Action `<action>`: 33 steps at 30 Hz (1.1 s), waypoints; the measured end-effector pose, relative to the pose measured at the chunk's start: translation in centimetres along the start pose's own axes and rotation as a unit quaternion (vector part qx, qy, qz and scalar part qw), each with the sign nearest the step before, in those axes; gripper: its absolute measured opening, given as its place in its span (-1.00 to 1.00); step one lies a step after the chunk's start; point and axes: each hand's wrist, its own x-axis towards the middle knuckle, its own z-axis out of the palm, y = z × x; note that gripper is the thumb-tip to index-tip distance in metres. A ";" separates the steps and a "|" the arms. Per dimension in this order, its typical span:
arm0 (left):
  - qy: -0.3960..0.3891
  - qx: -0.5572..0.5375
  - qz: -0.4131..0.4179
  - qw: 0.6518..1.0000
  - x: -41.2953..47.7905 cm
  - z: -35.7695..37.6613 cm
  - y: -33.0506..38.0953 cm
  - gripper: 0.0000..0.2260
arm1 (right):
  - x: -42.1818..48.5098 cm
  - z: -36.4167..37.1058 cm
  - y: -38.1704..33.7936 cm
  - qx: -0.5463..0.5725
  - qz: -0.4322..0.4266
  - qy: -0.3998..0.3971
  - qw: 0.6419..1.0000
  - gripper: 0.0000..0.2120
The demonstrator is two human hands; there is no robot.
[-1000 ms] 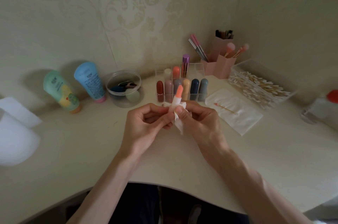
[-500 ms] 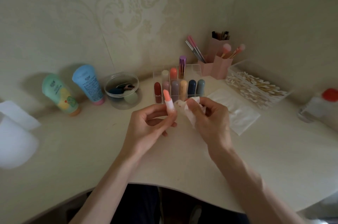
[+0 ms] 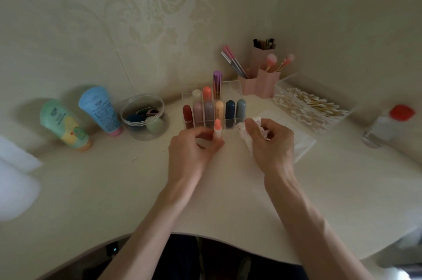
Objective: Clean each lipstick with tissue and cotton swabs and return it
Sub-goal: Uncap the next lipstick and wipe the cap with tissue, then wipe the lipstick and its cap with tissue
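Worktop (image 3: 114, 188): the clear lipstick rack (image 3: 230, 122) stands just beyond your hands. Your left hand (image 3: 194, 149) pinches the lipstick (image 3: 217, 127) low on its barrel, directly before the rack, long axis upright, orange tip up. Your right hand (image 3: 271, 142) grips the crumpled tissue (image 3: 242, 127) just right of the lipstick, not touching it.

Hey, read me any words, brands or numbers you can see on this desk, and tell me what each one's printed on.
Nothing can be quoted; no text is legible.
Blue tube: a dark logo above lines of small print, too blurred to read.
Green tube: a dark logo above a cartoon picture, too blurred to read.
I can make out no other lettering.
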 end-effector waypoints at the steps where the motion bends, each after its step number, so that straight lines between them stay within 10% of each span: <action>1: 0.003 0.016 0.004 1.000 0.1 0.1 0.1 -0.76 | -0.1 0.0 0.0 -0.004 0.001 -0.003 1.000 -0.76; 14: 0.021 0.146 0.063 0.987 0.4 1.1 0.3 -0.87 | -0.7 0.6 -0.1 0.001 -0.009 -0.027 1.000 -0.73; 33: 0.127 0.026 0.117 0.985 -1.9 -2.0 0.1 -0.86 | -1.6 0.4 -0.5 -0.071 -0.086 -0.060 0.992 -0.80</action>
